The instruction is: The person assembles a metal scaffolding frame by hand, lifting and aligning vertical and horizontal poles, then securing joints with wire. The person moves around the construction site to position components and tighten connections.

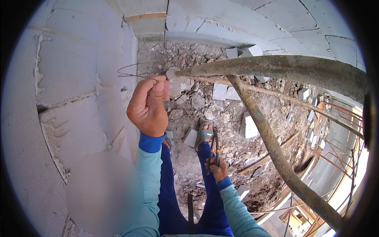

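My left hand (148, 103) is raised beside the grey block wall (67, 79), its fingers pinched on a thin steel wire (130, 71) at the end of a rusty scaffold pipe (276, 68). The wire loops out to the left of the pipe end. My right hand (218, 170) hangs lower, near my leg, closed around the handles of dark pliers (214, 147) that point upward. Both arms wear light blue sleeves with darker blue cuffs.
A second rusty pipe (276, 154) slants down to the lower right. Below lie rubble ground (221, 118), loose block pieces (248, 125) and my sandalled foot (204, 133). Red rebar and formwork (339, 158) show at the right edge.
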### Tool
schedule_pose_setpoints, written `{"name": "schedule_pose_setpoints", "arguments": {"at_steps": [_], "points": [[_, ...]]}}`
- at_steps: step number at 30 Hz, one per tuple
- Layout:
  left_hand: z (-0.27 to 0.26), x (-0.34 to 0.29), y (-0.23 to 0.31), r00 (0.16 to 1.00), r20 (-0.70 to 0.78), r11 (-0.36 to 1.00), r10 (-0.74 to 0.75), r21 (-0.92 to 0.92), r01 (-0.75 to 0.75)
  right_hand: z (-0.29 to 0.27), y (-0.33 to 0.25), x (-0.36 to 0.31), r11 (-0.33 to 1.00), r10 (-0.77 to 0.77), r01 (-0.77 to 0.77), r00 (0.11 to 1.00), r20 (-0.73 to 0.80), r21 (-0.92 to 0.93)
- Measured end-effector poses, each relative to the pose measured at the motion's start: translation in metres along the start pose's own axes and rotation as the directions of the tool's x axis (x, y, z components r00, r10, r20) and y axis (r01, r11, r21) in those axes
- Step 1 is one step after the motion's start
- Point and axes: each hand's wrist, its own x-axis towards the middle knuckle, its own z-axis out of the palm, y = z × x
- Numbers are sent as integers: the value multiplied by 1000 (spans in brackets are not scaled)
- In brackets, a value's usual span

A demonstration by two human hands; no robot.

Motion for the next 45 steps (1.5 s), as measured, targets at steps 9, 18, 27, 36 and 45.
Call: {"name": "schedule_pose_setpoints", "arguments": {"at_steps": [9, 18, 27, 36, 45], "points": [[66, -4, 92, 926, 320, 975, 198, -157, -155, 4, -14, -19, 997, -59, 57, 997, 48, 48], [61, -49, -39, 894, 446, 942, -27, 311, -127, 15, -58, -25, 945, -267, 280, 959, -97, 167], [69, -33, -55, 756, 648, 984, -93, 176, -30, 58, -180, -7, 845, -508, 507, 860, -39, 170], [73, -45, -52, 688, 707, 984, -166, 160, 72, 83, -146, 6, 915, -374, 358, 926, 60, 185], [69, -44, -58, 609, 669, 845, -426, 55, 532, 34, -111, -6, 940, -226, 228, 973, -37, 254]]}}
